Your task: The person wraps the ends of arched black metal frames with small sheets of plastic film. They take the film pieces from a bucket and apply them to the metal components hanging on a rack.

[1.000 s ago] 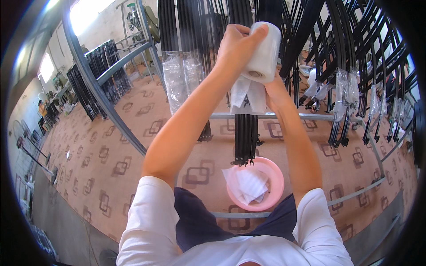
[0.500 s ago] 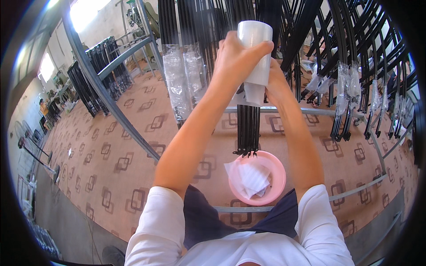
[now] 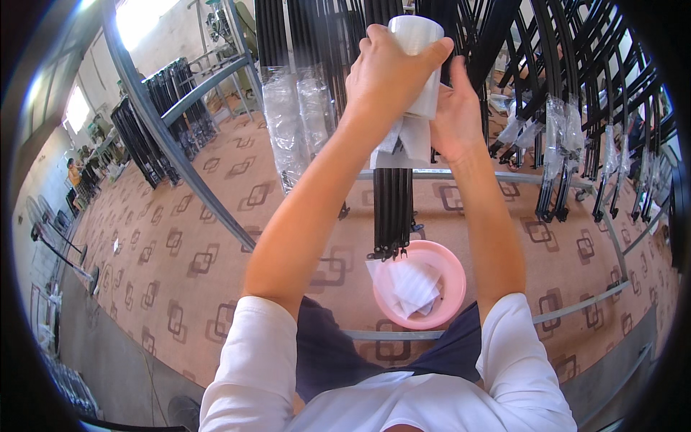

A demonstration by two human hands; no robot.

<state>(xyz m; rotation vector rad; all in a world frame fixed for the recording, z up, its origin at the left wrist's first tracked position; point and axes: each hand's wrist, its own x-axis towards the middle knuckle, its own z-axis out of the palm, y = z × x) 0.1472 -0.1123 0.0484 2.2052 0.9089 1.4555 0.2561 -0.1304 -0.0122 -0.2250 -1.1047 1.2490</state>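
Observation:
My left hand (image 3: pixel 389 72) is wrapped round a roll of clear plastic film (image 3: pixel 419 36), thumb across its near side. Just right of the roll, my right hand (image 3: pixel 458 119) is open, palm turned toward it and fingers pointing up; some fingers are partly hidden. Below the roll, a white foam sheet (image 3: pixel 414 146) lies around a hanging bundle of thin black rods (image 3: pixel 392 209). The rods' lower ends come down over a pink basin (image 3: pixel 453 291), in which several white sheets (image 3: pixel 414 284) lie.
Black strips with plastic-wrapped ends (image 3: pixel 565 137) hang on the right, and two plastic-wrapped bundles (image 3: pixel 295 122) on the left. A grey metal frame (image 3: pixel 183 162) stands around me. Fans (image 3: pixel 54 227) and a person (image 3: pixel 74 176) are far left. Patterned carpet (image 3: pixel 209 259) covers the floor.
The roll and my left hand have moved slightly up. My right hand has opened beside the roll. The hanging rod bundle has shifted a little left.

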